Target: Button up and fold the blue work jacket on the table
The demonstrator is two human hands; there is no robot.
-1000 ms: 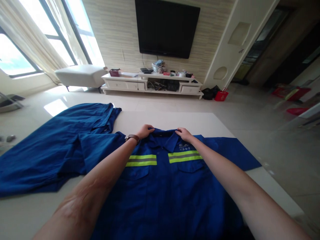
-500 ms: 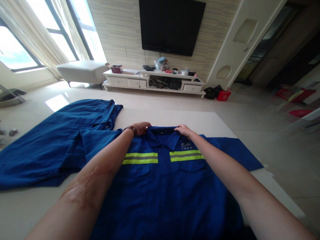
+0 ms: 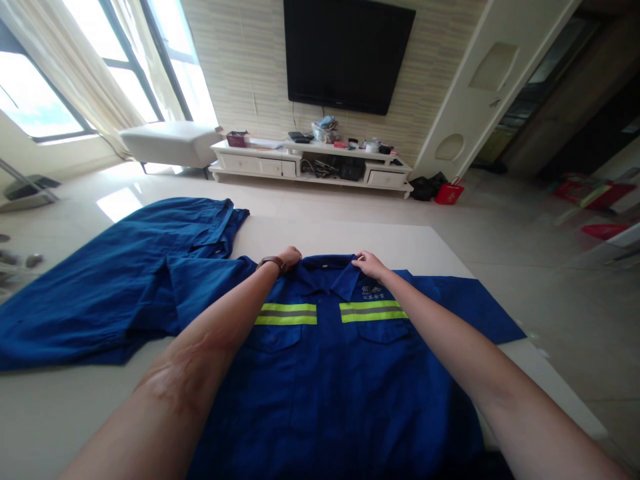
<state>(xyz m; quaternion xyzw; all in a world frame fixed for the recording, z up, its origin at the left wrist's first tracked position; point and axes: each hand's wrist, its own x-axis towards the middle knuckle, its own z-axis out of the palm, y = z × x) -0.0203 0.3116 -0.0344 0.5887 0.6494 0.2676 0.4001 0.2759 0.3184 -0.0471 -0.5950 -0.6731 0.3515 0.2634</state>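
A blue work jacket [image 3: 330,373] with yellow-green reflective strips lies front up, its collar at the far end. My left hand [image 3: 289,257], with a watch at the wrist, is closed on the collar's left side. On the collar's other side, my right hand [image 3: 369,264] pinches the fabric between thumb and fingers. White lettering shows on the chest below my right hand. The right sleeve in view stretches out flat, while my left forearm covers part of the other side. Blue trousers [image 3: 100,287] lie to the left, touching the jacket's sleeve.
The garments rest on a white table [image 3: 390,243]. Beyond it stand a low white TV cabinet [image 3: 240,163] with small items on top, a pale padded bench [image 3: 167,143] and a red bag [image 3: 449,193]. A television [image 3: 350,57] hangs on the wall.
The camera view has shifted slightly. My left hand has moved a little to the right along the collar side; both hands stay at the collar and the jacket lies nearly the same.
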